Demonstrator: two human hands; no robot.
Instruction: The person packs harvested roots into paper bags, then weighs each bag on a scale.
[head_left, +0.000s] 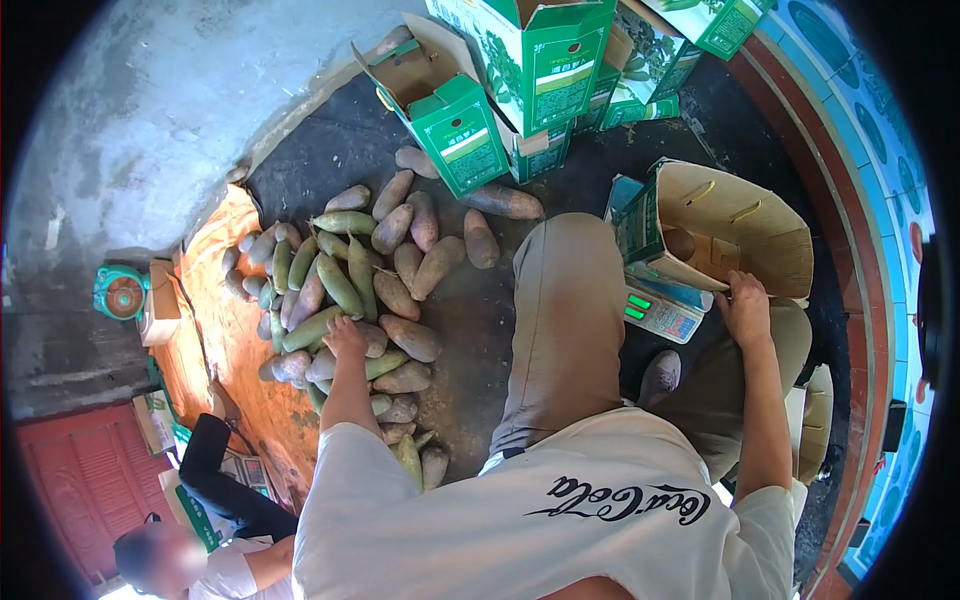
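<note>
My left hand (pixel 347 338) reaches down into a heap of long, tapered vegetables, its fingers stretched out and touching the end of a green vegetable (pixel 312 330). The heap mixes smooth green ones with brownish, rough-skinned ones, such as a brown vegetable (pixel 410 338) beside the hand. On my right, an open green cardboard box (pixel 735 225) sits on a digital scale (pixel 660 312) with lit green digits. My right hand (pixel 745 308) is closed over the near rim of this box. A brown rounded vegetable (pixel 680 243) lies inside it.
Green printed cartons (pixel 560 70) are stacked at the back, one open box (pixel 440 105) among them. An orange sheet (pixel 235 300) lies left of the heap, near a small teal fan (pixel 122 292). Another person (pixel 225 570) sits at lower left. A tiled wall (pixel 870 130) bounds the right.
</note>
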